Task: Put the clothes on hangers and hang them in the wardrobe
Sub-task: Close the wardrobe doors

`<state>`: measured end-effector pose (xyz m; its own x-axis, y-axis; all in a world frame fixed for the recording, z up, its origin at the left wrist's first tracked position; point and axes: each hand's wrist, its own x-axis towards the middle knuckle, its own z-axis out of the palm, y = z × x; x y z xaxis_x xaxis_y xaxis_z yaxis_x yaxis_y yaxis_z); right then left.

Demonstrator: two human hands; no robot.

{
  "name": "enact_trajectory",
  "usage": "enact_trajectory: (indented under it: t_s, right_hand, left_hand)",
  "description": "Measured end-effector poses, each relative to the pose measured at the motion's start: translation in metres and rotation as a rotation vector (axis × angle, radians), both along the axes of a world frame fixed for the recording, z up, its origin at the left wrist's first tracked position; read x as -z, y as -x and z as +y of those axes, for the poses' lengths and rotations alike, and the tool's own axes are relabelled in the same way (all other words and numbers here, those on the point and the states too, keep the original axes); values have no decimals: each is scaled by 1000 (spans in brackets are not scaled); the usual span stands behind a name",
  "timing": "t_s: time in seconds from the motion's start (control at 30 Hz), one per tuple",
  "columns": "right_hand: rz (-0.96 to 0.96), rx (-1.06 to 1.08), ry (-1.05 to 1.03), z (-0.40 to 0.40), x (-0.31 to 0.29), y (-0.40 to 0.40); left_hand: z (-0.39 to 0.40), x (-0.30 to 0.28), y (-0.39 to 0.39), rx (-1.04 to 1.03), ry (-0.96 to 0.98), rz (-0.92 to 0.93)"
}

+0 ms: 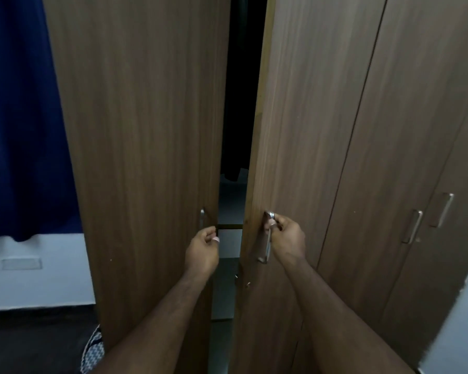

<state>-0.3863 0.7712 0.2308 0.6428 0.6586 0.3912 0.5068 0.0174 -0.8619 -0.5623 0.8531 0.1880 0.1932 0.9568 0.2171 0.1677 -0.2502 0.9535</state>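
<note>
We are looking at a brown wood-grain wardrobe (322,130) filling most of the frame, its two middle doors standing slightly ajar with a dark gap running down the centre. The left door (135,130) is angling toward us; the right door (303,117) is doing likewise. The left hand (203,249), lower centre, is curling its fingers round the left door's metal handle (202,217), gripping it at the lower end. The right hand (287,238) is gripping the top of the right door's bar handle (266,249), fingers wrapped round it. Inside the gap we are seeing a dark garment (234,168) hanging in shadow above pale shelving (229,241); more than that we cannot tell. Two further closed doors with bar handles (412,226) are sitting at right. A deep blue curtain (16,117) is hanging at upper left over a white wall (38,279), and a patterned cloth (93,352) is showing at lower left on the dark floor (33,344).
</note>
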Motion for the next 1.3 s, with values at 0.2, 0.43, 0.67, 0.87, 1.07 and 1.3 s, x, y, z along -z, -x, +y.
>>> enact_trajectory:
  t_s: [0.2,0.43,0.67,0.87,1.07,1.3]
  right_hand:
    - [-36,-46,8,60,3,1]
    - [-63,-122,24,110,7,-9]
    - [-114,-123,-3,136,9,-14]
    - [-135,-108,-30,152,10,-13]
    - [-50,-106,-37,168,10,-13]
    - [546,-502,-153,170,13,-29]
  left_hand:
    - [55,8,5,-2,95,-29]
    - [106,14,-16,-49,131,-27]
    - [132,16,-21,-109,138,-48]
    - [148,19,-21,-78,169,5]
    - [161,24,-15,46,242,-142]
    - [168,16,-6,223,394,-373]
